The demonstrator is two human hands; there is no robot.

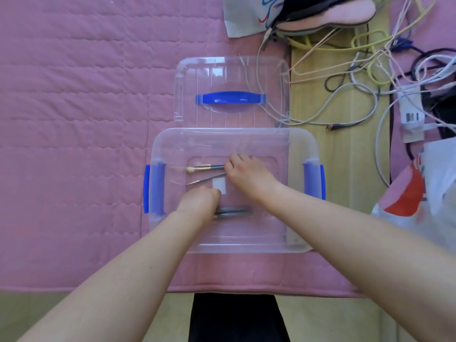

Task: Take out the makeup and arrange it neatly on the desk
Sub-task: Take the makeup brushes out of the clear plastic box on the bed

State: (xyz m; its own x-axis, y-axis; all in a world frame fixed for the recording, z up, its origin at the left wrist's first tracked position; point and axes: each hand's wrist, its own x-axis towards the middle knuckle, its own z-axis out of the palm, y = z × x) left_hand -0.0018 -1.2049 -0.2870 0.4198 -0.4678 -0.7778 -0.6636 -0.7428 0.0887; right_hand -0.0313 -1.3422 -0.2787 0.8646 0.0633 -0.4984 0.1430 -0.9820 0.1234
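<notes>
Pink quilted cover [74, 119] over the bench; clear storage box [234, 245], lid off. Left hand [199, 201] curls onto a grey case [234, 211] on the box floor; right hand [249, 174] pinches the makeup brushes [204, 167] by their handles. Advice: lift brushes level, bristles clear of the wall.

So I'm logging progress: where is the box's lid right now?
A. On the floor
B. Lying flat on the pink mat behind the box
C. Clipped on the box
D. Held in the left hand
B: the clear lid with its blue handle lies flat on the pink mat just beyond the open box.
</notes>
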